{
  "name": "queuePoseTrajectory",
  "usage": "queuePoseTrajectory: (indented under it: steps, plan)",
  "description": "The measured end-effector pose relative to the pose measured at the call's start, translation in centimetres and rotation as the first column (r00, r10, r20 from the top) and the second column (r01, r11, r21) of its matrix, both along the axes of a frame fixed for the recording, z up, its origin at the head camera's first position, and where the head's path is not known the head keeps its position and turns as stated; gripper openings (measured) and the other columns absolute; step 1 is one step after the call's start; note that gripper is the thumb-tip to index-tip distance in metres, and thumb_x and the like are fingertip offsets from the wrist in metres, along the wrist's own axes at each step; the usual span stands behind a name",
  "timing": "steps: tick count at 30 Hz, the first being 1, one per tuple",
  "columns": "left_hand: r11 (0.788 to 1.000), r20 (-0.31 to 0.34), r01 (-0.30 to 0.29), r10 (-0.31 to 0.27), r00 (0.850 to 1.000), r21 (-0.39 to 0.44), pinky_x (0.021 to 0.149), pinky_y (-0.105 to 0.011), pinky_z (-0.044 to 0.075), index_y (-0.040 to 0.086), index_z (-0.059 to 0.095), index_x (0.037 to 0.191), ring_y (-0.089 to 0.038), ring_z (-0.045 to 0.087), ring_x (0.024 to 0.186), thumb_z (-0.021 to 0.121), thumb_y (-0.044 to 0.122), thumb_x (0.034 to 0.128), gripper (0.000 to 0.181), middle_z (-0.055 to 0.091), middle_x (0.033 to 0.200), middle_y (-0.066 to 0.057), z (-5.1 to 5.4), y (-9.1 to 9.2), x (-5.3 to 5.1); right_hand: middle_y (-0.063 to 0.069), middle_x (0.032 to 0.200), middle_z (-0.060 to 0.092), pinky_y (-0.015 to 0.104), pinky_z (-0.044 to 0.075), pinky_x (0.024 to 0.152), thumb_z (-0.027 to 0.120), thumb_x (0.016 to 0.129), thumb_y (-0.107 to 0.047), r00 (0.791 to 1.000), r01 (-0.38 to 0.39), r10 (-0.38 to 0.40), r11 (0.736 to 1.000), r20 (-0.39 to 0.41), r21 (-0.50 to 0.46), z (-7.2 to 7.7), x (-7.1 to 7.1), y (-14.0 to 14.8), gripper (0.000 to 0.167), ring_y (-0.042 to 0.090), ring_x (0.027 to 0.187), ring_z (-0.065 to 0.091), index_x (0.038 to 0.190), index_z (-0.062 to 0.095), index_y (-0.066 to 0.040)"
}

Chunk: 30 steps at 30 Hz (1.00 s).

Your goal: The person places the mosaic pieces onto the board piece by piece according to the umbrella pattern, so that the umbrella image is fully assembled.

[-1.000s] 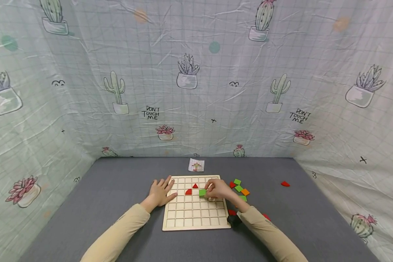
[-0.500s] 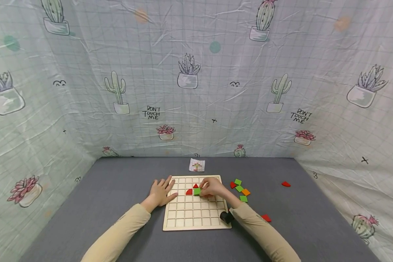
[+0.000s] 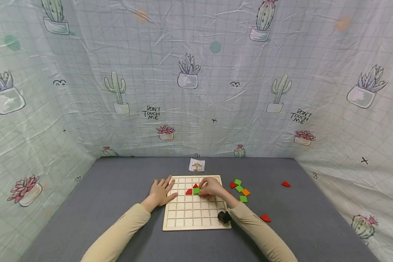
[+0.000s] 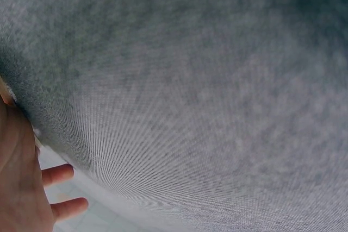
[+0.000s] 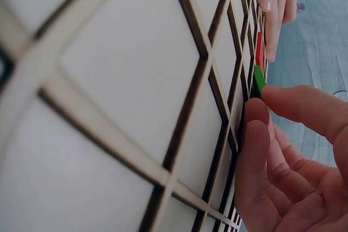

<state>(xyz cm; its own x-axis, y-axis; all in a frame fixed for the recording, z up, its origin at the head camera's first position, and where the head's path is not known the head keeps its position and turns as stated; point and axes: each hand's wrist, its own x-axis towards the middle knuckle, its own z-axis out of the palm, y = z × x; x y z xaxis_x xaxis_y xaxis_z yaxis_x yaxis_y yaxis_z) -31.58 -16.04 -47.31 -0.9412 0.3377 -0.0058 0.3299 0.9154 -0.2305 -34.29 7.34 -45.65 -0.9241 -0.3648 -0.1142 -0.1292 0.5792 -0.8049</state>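
In the head view, a wooden grid board [image 3: 180, 214] lies on the grey table. My right hand [image 3: 212, 187] pinches a green square tile [image 3: 196, 191] by its right side, at a cell of the board. The right wrist view has this green tile [image 5: 259, 80] tilted between fingertip and thumb. Directly left of it sits a red round-edged tile [image 3: 189, 191], and just above is a red triangle tile [image 3: 195, 185]. Spread flat, my left hand [image 3: 159, 193] rests on the board's left edge. Only part of the left hand [image 4: 22, 188] enters the left wrist view.
Right of the board lie loose tiles: several green ones [image 3: 243, 199], an orange square [image 3: 245, 192] and red pieces [image 3: 265, 218], one red piece [image 3: 286, 184] farther off. A small printed pattern card [image 3: 197, 165] lies behind the board. A patterned curtain [image 3: 216, 138] surrounds the table.
My right hand has moved left across the board with the green tile, bringing it beside the red round-edged tile. Over the last half second it has barely shifted. The left hand stays put.
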Motion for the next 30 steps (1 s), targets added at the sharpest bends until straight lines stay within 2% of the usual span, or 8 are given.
queuePoseTrajectory:
  steps: [11,30]
  plan:
    - [1.000,-0.006,-0.004,0.004,1.000,-0.014,0.094,-0.051,0.030,0.014,0.030,0.140,-0.028,0.037,0.125,0.029,0.056,0.0908,0.065,0.027,0.147,-0.007,-0.11,-0.13,-0.34,0.010,0.066,0.065,0.028,0.051,0.049,0.072,0.070,-0.003,1.000,-0.003,0.003,1.000,-0.022,-0.001,-0.36,-0.32,-0.10,0.023,0.014,0.052,0.062,0.091,0.063,0.001]
    - [1.000,0.001,-0.003,0.003,1.000,-0.021,0.093,-0.050,0.031,0.015,0.030,0.140,-0.027,0.038,0.125,0.028,0.056,0.0911,0.064,0.027,0.147,-0.006,0.26,0.01,0.09,0.009,0.064,0.066,0.028,0.051,0.048,0.071,0.070,-0.002,1.000,-0.001,0.000,1.000,-0.018,-0.008,-0.77,-0.40,-0.06,0.020,0.012,0.050,0.060,0.088,0.064,0.001]
